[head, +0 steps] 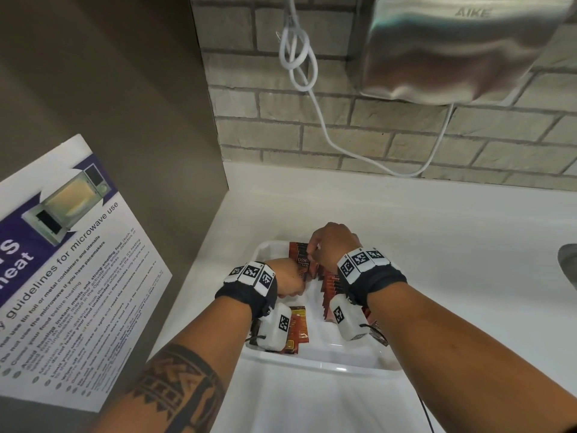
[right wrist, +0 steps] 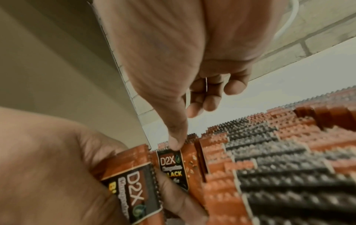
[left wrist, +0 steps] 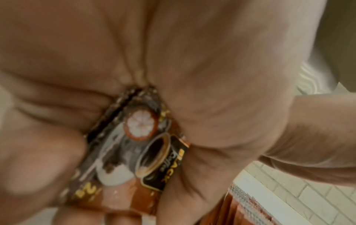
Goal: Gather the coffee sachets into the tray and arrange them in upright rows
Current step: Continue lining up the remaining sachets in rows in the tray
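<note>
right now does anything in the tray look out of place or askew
Yes. A few sachets lie flat on the floor of the white tray, near its front left, under the left wrist, while the rows by the right hand stand upright.

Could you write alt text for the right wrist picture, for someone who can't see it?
A right hand presses its thumb on the top edge of an upright D2X black coffee sachet at the end of packed upright rows, while the left hand grips another sachet beside it.
</note>
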A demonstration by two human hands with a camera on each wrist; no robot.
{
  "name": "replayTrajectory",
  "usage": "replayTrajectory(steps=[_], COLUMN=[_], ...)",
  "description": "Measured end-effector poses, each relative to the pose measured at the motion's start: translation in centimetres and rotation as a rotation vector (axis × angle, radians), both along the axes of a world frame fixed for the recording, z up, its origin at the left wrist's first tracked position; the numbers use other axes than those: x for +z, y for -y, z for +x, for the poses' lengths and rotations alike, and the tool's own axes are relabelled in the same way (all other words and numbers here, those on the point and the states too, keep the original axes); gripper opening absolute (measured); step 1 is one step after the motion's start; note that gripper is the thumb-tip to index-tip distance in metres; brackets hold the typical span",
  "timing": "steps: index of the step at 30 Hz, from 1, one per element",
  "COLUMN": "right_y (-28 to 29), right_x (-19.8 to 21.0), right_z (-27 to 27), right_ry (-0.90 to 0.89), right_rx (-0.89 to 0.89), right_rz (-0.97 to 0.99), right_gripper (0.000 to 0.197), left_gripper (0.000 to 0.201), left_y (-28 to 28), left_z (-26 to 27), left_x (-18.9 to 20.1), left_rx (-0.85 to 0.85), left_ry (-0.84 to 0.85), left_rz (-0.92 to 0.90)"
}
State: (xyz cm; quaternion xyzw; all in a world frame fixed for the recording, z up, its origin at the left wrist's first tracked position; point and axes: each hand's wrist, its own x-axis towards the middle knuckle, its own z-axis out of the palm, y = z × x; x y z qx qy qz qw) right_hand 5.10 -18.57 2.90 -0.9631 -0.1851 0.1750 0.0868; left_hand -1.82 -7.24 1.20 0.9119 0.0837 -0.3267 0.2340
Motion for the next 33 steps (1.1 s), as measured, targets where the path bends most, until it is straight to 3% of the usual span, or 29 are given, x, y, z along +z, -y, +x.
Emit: replayTrajectory(steps=[9,16,26,33], right_y=[0.8,1.1,0.2,0.7], right_x=[0.7,0.9,-0.1,0.2], right_z=[-0.1,-0.3,-1.2,-1.0], right_ry=[-0.004,0.017,-0.011,-0.007], right_rx=[-0.002,0.009,0.006,-0.015], right_rz=[0.080,0.105,-0.016,0.032], right_gripper=[0.016,0.029,0.022,0.023], left_gripper=[0.029,0.028,0.029,0.028], left_y=[-0.2,0.0,-0.3,-0.3], left_z=[-0.1,-0.2,0.0,0.0], left_x=[-0.7,-1.0,-1.7,-2.3], left_rx=[0.069,0.125,0.139,0.176], left_ry=[-0.020,-0.026,-0.017,0.000], left_rz=[-0.067,-0.120,-0.115,-0.168])
